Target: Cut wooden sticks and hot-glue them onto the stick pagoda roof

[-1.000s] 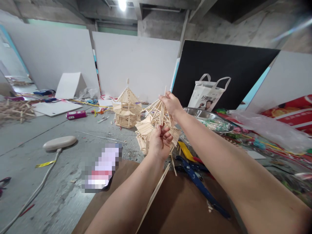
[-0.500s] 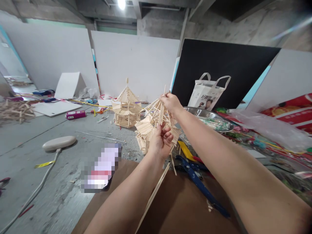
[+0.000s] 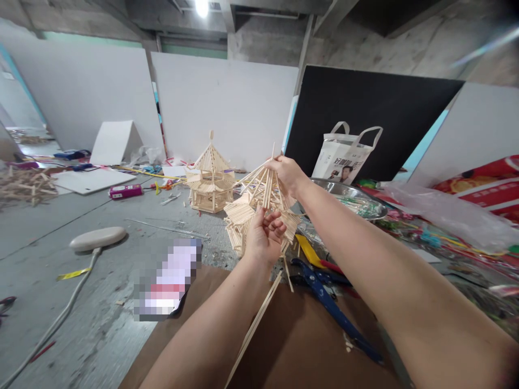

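I hold a small pavilion model of thin wooden sticks (image 3: 243, 213) up in front of me. My left hand (image 3: 263, 237) grips it from below, fingers curled around its lower sticks. My right hand (image 3: 288, 174) pinches the sticks at the roof's peak. One long loose stick (image 3: 254, 327) slants down from under my left hand across a brown cardboard sheet (image 3: 292, 346). A second, finished stick pavilion (image 3: 210, 178) stands on the grey floor just behind.
Blue-handled pliers (image 3: 324, 292) and a yellow tool (image 3: 308, 251) lie on the cardboard's right. A metal bowl (image 3: 357, 201), a white tote bag (image 3: 344, 156) and plastic wrapping (image 3: 446, 216) sit to the right. A grey oval pad with cable (image 3: 97, 237) and white boards (image 3: 91, 179) lie left.
My left hand's fingers have loosened and shifted slightly on the model's lower part. The right hand stays pinched at the roof peak. The model has barely moved.
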A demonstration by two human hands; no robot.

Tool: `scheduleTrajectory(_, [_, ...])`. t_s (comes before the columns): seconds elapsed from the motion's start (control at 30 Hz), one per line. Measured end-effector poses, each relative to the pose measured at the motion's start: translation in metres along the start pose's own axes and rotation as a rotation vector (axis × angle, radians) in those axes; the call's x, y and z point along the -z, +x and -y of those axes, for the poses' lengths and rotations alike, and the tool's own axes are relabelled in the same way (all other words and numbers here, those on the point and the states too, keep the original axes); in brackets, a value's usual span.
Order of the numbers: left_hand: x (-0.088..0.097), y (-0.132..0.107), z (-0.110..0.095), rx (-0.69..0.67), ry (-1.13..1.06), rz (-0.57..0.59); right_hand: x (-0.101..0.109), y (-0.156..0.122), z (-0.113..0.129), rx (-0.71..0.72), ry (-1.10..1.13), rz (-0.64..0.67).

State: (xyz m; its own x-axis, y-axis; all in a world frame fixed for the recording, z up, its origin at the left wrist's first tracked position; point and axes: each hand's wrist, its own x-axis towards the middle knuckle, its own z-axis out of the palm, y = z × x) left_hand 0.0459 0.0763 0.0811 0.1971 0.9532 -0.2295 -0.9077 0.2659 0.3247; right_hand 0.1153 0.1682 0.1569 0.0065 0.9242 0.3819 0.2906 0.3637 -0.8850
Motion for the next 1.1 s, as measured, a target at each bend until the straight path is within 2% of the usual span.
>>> scheduleTrajectory(0.13, [-0.0006,-0.0004,-0.0019,-0.035,0.021,0.000,0.0075,-0.0021,0.0011,-0.053,0.164,0.109])
scheduleTrajectory(0.27, [-0.0008,0.0017,-0.0027,-0.058,0.030,-0.012,0.0109,-0.0025,-0.0004,-0.058,0.227,0.154])
scheduleTrajectory(1.1, [-0.0018,0.0040,-0.0049,-0.063,0.029,-0.017,0.0092,-0.0009,-0.0010,-0.036,0.147,0.110])
